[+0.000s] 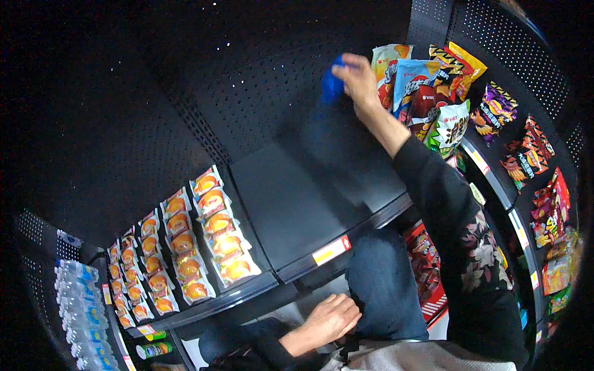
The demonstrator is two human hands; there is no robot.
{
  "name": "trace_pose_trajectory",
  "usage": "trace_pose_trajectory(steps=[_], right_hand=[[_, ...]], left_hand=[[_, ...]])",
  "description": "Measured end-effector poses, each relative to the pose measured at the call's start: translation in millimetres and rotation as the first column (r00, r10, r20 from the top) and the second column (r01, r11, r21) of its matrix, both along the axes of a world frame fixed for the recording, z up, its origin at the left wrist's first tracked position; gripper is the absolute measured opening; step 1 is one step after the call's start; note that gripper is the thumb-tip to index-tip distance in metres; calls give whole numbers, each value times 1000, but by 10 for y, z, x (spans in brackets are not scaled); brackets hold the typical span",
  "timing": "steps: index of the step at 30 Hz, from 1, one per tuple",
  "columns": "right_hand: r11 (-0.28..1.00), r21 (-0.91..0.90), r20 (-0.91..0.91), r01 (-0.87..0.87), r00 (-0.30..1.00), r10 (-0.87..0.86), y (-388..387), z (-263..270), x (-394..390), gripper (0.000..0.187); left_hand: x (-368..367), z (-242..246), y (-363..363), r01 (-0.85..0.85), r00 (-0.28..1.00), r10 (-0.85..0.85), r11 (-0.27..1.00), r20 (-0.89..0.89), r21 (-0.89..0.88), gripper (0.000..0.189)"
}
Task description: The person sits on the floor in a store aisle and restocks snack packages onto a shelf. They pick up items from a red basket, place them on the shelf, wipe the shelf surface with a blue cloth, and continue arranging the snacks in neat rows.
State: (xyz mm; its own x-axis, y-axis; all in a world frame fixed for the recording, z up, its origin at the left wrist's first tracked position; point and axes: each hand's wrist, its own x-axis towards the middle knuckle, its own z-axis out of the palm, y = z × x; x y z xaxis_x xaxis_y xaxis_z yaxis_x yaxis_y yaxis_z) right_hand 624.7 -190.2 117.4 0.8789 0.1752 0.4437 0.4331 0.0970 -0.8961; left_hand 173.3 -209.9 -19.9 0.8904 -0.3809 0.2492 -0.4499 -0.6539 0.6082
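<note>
My right hand (357, 79), at the end of an outstretched arm, is closed on a blue cloth (332, 83) above the back part of a black shelf (301, 199). The cloth looks blurred, and its lower edge lies close to the perforated back panel. Just right of this hand stand upright snack bags, among them a light blue bag (413, 83) and a green and white bag (450, 127). My left hand (327, 320) rests near my knee, below the shelf's front edge, its fingers curled; whether it holds anything is hidden.
Rows of packaged cakes (227, 246) lie on the shelf at left. Water bottles (83, 315) stand at the far left. More chip bags (494, 111) line the curving right shelf. A price label (332, 250) sits on the front edge. Below is a red box of snacks (424, 269).
</note>
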Motion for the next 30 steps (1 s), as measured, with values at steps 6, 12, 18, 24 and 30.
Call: trace_pose_trajectory(steps=[6, 12, 18, 24, 30], right_hand=[[925, 100, 357, 367, 854, -378, 495, 417, 729, 58], [866, -115, 255, 487, 857, -448, 443, -582, 861, 60], [866, -459, -241, 196, 912, -333, 182, -1288, 1046, 70], [971, -206, -346, 120, 920, -187, 294, -1024, 833, 65], [986, 135, 13, 102, 994, -105, 559, 187, 647, 62]], left_hand=[[64, 11, 47, 7, 995, -8, 1000, -98, -12, 16], [-22, -6, 84, -10, 999, 14, 995, -32, 95, 16], [-67, -25, 95, 102, 991, -94, 991, -91, 88, 16], [7, -27, 92, 60, 988, -60, 998, -139, -5, 17], [12, -45, 59, 62, 981, -54, 997, -186, 37, 16]])
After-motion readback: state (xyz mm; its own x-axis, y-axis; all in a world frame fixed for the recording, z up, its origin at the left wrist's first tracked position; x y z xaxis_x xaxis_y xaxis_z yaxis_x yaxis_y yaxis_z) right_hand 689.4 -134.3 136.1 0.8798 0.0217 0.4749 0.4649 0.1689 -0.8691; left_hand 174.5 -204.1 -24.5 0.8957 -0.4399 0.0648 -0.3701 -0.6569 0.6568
